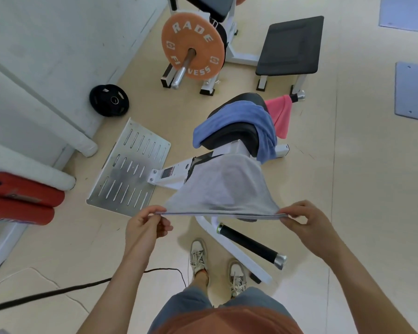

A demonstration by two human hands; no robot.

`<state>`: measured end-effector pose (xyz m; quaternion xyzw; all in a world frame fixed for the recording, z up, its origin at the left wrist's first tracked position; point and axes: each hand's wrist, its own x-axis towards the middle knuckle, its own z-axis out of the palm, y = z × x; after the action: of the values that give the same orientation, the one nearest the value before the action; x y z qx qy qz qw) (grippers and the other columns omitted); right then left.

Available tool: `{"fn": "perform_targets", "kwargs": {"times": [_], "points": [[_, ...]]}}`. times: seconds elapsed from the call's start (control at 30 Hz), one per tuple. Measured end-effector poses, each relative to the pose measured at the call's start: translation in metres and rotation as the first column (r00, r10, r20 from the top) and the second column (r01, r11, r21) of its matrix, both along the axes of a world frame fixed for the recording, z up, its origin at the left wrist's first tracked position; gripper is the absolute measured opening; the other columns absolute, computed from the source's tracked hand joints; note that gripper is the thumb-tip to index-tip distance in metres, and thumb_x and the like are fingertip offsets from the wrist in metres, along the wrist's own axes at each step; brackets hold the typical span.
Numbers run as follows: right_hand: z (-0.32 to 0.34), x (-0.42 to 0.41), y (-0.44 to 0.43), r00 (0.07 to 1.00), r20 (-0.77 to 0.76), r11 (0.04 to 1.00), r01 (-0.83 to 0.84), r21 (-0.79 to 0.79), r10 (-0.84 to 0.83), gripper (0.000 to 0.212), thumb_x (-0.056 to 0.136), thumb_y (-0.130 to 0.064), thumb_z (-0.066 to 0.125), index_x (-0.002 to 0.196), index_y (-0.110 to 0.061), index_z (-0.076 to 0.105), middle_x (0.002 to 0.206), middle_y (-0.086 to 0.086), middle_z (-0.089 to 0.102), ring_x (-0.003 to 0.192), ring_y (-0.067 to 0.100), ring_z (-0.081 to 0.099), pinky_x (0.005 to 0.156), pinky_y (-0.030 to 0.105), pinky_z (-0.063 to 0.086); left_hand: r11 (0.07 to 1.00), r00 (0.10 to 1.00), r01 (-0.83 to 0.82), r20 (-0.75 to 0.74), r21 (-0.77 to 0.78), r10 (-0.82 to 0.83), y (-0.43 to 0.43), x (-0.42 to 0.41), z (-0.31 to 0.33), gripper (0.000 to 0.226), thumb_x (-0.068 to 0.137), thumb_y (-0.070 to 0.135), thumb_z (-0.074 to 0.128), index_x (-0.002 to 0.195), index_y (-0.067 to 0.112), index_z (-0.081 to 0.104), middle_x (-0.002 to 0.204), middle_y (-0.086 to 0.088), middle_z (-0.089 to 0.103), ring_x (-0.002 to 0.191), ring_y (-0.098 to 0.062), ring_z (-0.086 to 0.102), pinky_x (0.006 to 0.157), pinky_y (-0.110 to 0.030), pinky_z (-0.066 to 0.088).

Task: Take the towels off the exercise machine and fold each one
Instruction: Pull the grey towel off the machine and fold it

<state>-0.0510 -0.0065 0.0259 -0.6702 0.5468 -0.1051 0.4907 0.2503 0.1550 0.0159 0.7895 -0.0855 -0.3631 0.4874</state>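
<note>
A grey towel [221, 186] is stretched out in the air in front of me, above the exercise machine [229, 136]. My left hand [146, 225] pinches its near left corner and my right hand [304, 219] pinches its near right corner. The towel's far edge sags toward the machine's white frame. A blue towel [234, 116] lies draped over the machine's black padded seat. A pink towel [279, 112] hangs from the handle bar at the machine's far right side.
A perforated metal footplate [128, 169] lies on the floor at left. A black-gripped handle [249, 244] juts out near my shoes. Behind stand an orange weight plate [193, 45] on a bar, a black bench [291, 47] and a black plate [109, 100]. A cable [82, 285] crosses the floor.
</note>
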Motion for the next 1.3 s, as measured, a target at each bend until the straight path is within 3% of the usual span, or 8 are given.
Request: {"fn": "perform_targets", "kwargs": {"times": [0.13,0.27,0.37,0.57,0.77,1.0,1.1,1.3], "points": [[0.004,-0.005,0.016,0.999,0.001,0.965,0.041,0.259,-0.043,0.017,0.092,-0.007,0.058,0.089,-0.018,0.072,0.060,0.008,0.065,0.049,0.019,0.057,0.048,0.023,0.044,0.981,0.974,-0.196,-0.110,0.012,0.196,0.015,-0.020,-0.007,0.016,0.091,0.013,0.059,0.082,0.003,0.068,0.073,-0.016,0.070,0.068,-0.023,0.070,0.064,-0.028,0.058],[-0.007,0.005,0.037,0.942,0.030,0.872,0.297,0.389,-0.334,0.020,0.091,-0.013,0.059,0.082,0.000,0.071,0.067,0.018,0.071,0.057,0.027,0.067,0.060,0.035,0.057,0.951,0.955,-0.285,-0.043,0.120,0.292,0.016,-0.040,-0.025,0.017,0.077,0.004,0.074,0.070,0.009,0.059,0.068,-0.008,0.060,0.066,-0.025,0.060,0.064,-0.031,0.057],[-0.024,0.013,0.045,0.907,-0.038,0.863,0.412,0.293,-0.420,0.022,0.083,-0.024,0.070,0.069,-0.007,0.067,0.056,0.009,0.067,0.053,0.023,0.063,0.062,0.038,0.055,0.954,0.969,-0.249,0.054,0.169,0.243,0.009,-0.053,-0.025,0.025,0.066,-0.003,0.071,0.069,0.016,0.055,0.068,-0.002,0.056,0.063,-0.021,0.053,0.068,-0.035,0.053],[-0.014,0.046,0.048,0.949,-0.009,0.945,0.314,0.092,-0.314,0.020,0.067,0.004,0.053,0.069,-0.012,0.041,0.063,0.002,0.040,0.059,0.019,0.034,0.055,0.030,0.030,0.995,0.993,-0.066,0.107,0.081,0.057,-0.010,-0.069,-0.001,0.029,0.072,-0.012,0.056,0.081,0.015,0.062,0.078,0.002,0.059,0.070,-0.014,0.053,0.062,-0.022,0.043],[0.029,0.086,0.044,0.962,0.264,0.996,0.085,-0.030,-0.074,0.040,0.074,0.008,0.058,0.093,-0.026,0.050,0.076,-0.002,0.060,0.067,0.008,0.057,0.063,0.015,0.046,0.918,0.931,0.353,-0.031,-0.181,-0.364,-0.034,-0.087,0.047,0.031,0.078,-0.009,0.066,0.090,0.019,0.074,0.076,0.002,0.073,0.076,-0.008,0.068,0.070,-0.017,0.051],[0.071,0.088,0.034,0.901,0.434,0.999,0.005,-0.036,0.012,0.036,0.080,0.007,0.064,0.087,-0.028,0.066,0.081,-0.015,0.069,0.074,-0.006,0.067,0.072,0.009,0.050,0.923,0.908,0.365,0.266,-0.123,-0.323,-0.049,-0.084,0.075,0.019,0.077,0.009,0.075,0.084,0.027,0.075,0.072,0.014,0.069,0.071,-0.008,0.065,0.073,-0.028,0.052],[0.078,0.086,0.032,0.891,0.450,0.998,-0.031,-0.050,0.050,0.022,0.084,-0.002,0.067,0.096,-0.019,0.073,0.080,-0.017,0.070,0.077,-0.005,0.068,0.072,0.009,0.051,0.899,0.839,0.423,0.424,-0.116,-0.340,-0.050,-0.084,0.085,0.023,0.079,0.011,0.074,0.082,0.033,0.075,0.088,0.016,0.062,0.081,-0.015,0.062,0.075,-0.034,0.052],[0.088,0.083,0.028,0.906,0.409,0.992,-0.070,-0.104,0.107,0.021,0.085,-0.002,0.065,0.097,-0.015,0.076,0.084,-0.012,0.074,0.079,0.000,0.069,0.074,0.012,0.051,0.888,0.850,0.413,0.436,-0.200,-0.297,-0.049,-0.087,0.108,0.017,0.078,0.005,0.072,0.081,0.021,0.075,0.082,0.016,0.071,0.083,0.000,0.064,0.078,-0.010,0.044]]}}
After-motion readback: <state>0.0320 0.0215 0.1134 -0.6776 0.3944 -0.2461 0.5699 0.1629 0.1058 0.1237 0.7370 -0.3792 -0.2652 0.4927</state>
